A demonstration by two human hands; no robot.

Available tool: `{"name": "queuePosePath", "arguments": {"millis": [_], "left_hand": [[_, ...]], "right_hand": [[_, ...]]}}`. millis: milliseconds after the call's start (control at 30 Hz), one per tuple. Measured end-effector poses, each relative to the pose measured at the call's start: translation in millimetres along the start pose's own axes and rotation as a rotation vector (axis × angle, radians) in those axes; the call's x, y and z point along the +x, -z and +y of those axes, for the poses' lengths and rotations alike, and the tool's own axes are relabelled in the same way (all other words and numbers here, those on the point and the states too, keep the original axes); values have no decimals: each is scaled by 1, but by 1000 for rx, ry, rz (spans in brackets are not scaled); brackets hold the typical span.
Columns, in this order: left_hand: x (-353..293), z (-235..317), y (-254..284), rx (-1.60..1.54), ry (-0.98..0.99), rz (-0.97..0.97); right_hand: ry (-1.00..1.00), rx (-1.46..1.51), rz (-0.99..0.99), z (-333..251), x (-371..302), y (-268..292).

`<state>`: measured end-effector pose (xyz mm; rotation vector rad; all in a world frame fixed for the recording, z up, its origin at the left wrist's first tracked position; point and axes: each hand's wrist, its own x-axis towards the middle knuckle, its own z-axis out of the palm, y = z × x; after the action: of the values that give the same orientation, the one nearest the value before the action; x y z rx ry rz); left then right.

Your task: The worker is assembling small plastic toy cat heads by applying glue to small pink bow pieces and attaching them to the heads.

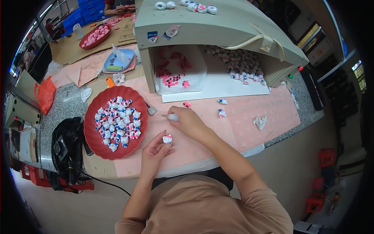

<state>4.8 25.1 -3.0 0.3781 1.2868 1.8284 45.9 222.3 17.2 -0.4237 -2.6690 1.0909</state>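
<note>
Between the fingertips of my left hand (153, 153) is a small white figurine (167, 139) with pink and dark spots. My right hand (189, 121) grips a small whitish squeeze bottle (172, 117), its thin tip pointing left, above and apart from the figurine. To the left stands a scalloped red bowl (91, 145) full of white, blue and pink figurines. Beyond my right hand lies a small pink piece (187, 104) on the pink sheet (187, 156). Farther right are a white and blue figurine (222, 101) and a pink-spotted one (221, 113).
A grey cabinet (218, 29) stands ahead, with pink pieces on a white sheet (196, 74) and many figurines inside. A crumpled tissue (260, 123) lies right. Left are a black bag (68, 148), a red plastic bag (45, 94) and a blue tray (126, 52). Another person sits far left.
</note>
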Motion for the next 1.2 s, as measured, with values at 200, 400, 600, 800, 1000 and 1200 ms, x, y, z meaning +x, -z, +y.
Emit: {"name": "queuePosePath", "arguments": {"millis": [200, 400, 600, 800, 1000, 1200], "left_hand": [[5, -1, 1, -29, -24, -22], [5, -6, 0, 38, -51, -52], [5, -13, 1, 187, -88, -42], [4, -16, 2, 260, -127, -35], [1, -9, -1, 384, -163, -39], [2, -5, -2, 91, -84, -62]], "right_hand": [[-396, 838, -89, -10, -49, 21], [-460, 1080, -102, -6, -77, 5], [-448, 1006, -139, -12, -74, 0], [-433, 909, -128, -13, -75, 0], [-412, 812, -97, -13, -76, -3], [-252, 759, 52, -11, -85, -10]]}}
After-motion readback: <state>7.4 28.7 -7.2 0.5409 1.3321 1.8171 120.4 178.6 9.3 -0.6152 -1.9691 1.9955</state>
